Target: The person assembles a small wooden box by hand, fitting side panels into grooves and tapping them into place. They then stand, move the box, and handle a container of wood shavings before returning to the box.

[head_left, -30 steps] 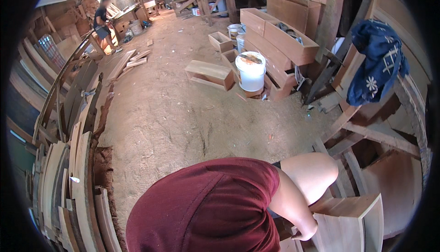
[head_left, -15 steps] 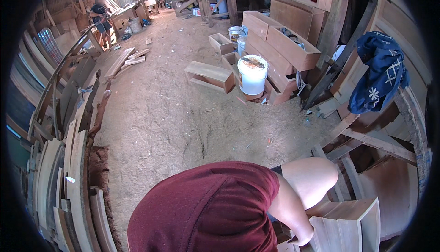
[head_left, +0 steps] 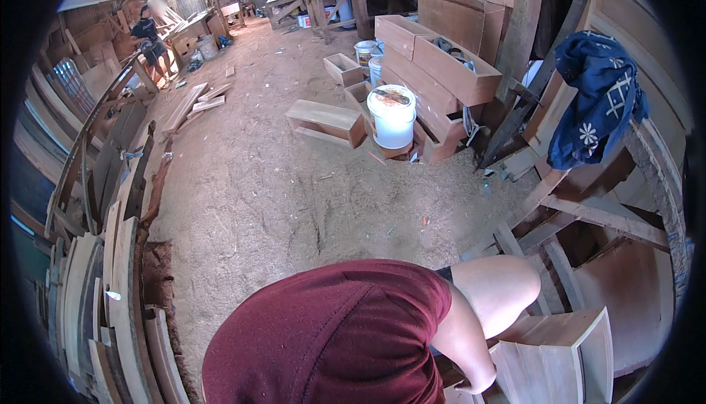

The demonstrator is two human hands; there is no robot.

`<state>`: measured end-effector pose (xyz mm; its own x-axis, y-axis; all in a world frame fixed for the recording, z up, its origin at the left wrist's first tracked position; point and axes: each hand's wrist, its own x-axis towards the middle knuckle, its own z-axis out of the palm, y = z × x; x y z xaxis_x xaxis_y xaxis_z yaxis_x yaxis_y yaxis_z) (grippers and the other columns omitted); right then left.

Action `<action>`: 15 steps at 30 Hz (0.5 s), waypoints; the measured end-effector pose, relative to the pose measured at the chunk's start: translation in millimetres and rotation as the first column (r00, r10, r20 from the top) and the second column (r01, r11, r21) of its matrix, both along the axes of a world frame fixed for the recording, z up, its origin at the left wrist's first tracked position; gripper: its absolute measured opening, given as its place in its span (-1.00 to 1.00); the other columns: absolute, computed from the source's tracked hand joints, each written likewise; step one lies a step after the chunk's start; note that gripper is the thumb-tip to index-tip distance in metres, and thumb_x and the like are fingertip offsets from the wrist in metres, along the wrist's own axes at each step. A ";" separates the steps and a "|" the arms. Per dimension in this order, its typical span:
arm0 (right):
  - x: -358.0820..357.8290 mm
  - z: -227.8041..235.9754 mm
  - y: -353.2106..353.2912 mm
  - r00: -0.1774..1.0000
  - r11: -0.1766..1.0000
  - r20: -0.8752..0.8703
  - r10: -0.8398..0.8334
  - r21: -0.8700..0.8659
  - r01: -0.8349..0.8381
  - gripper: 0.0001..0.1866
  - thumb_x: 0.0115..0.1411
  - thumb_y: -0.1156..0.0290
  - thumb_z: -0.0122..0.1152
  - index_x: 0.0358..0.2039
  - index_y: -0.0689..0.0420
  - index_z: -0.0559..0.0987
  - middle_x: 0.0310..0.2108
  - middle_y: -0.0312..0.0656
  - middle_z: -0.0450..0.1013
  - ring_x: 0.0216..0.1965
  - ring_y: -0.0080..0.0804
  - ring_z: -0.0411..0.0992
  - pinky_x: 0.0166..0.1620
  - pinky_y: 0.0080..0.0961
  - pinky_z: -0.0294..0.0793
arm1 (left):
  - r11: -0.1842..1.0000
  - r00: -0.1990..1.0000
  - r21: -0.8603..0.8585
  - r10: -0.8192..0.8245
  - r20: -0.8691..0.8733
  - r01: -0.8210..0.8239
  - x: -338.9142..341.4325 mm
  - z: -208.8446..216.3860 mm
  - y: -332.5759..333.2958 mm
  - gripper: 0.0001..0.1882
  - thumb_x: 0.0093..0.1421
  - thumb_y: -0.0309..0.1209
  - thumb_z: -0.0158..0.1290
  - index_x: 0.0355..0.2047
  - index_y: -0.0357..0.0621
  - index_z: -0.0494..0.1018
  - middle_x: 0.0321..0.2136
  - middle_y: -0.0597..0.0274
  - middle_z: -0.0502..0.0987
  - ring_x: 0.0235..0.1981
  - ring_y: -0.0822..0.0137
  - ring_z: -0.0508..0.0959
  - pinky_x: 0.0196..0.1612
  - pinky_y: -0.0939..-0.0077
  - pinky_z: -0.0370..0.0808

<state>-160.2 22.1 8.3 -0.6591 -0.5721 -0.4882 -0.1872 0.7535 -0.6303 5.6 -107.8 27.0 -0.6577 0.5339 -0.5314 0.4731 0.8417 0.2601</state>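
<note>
My maroon-sleeved left arm reaches down at the lower right past my bare knee. At the picture's bottom edge, my left hand bends beside a pale wooden box-like piece, which has slatted-looking faces and a raised end panel. A small strip of pale wood shows under the fingers. Most of the fingers are hidden or cut off, so their grip cannot be made out. My right hand is out of the picture.
Wooden drawers and a white lidded bucket stand on the dirt floor. Boards are stacked along the left. A blue patterned cloth hangs on a wooden frame at right. Another person stands far back left.
The view has turned slightly, so the background sits a little further left. My left hand stays beside the wooden piece, its wrist shifted slightly. The far person's posture has changed.
</note>
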 end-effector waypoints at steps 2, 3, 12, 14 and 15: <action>-4.3 -2.8 14.4 1.000 1.000 -0.006 -0.025 -0.001 0.025 -0.80 0.22 0.35 0.17 -0.28 0.24 0.56 -0.46 -0.20 0.55 -0.51 -0.40 0.48 -0.46 -0.33 0.49 | 0.999 0.999 0.013 0.032 0.011 -0.032 -0.8 1.1 1.0 -0.73 0.06 -0.12 0.21 -0.29 0.06 0.63 -0.26 0.16 0.65 -0.21 0.17 0.62 -0.20 0.03 0.53; -7.2 -6.4 25.8 0.999 0.999 -0.007 -0.043 -0.001 0.043 -0.80 0.21 0.35 0.18 -0.28 0.24 0.56 -0.46 -0.20 0.55 -0.51 -0.40 0.48 -0.46 -0.33 0.49 | 0.999 0.999 0.024 0.045 0.014 -0.045 -3.7 2.0 1.3 -0.73 0.07 -0.12 0.21 -0.29 0.06 0.63 -0.25 0.15 0.64 -0.20 0.17 0.62 -0.19 0.02 0.53; 0.2 -32.5 284.4 0.954 0.962 -0.126 -0.272 -0.058 0.266 -0.80 0.19 0.34 0.20 -0.32 0.24 0.57 -0.51 -0.22 0.54 -0.55 -0.43 0.47 -0.48 -0.34 0.47 | 0.999 0.989 -0.044 -0.010 0.150 0.016 -3.1 20.7 46.8 -0.68 0.09 -0.09 0.20 -0.21 0.05 0.61 -0.17 0.11 0.63 -0.12 0.14 0.62 -0.12 -0.04 0.52; 22.9 -34.8 310.6 0.949 0.959 -0.143 -0.283 -0.054 0.278 -0.80 0.19 0.34 0.21 -0.33 0.23 0.57 -0.52 -0.23 0.54 -0.56 -0.43 0.46 -0.48 -0.34 0.47 | 0.990 0.982 -0.122 -0.044 0.182 0.067 6.4 26.3 44.2 -0.66 0.09 -0.08 0.20 -0.20 0.05 0.60 -0.15 0.10 0.63 -0.10 0.13 0.62 -0.11 -0.06 0.52; 32.4 -40.4 318.9 0.937 0.946 -0.136 -0.323 -0.065 0.317 -0.80 0.19 0.34 0.21 -0.33 0.23 0.57 -0.52 -0.23 0.54 -0.56 -0.44 0.46 -0.49 -0.34 0.47 | 0.982 0.981 -0.157 -0.075 0.177 0.103 5.3 30.2 42.3 -0.66 0.10 -0.08 0.19 -0.19 0.05 0.60 -0.15 0.09 0.63 -0.09 0.13 0.62 -0.10 -0.06 0.52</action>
<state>-127.8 341.0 -32.1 -0.8717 -0.3371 -0.3558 -0.0309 0.7622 -0.6466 10.9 -65.6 57.2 -0.5040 0.4819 -0.7168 0.5090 0.8362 0.2044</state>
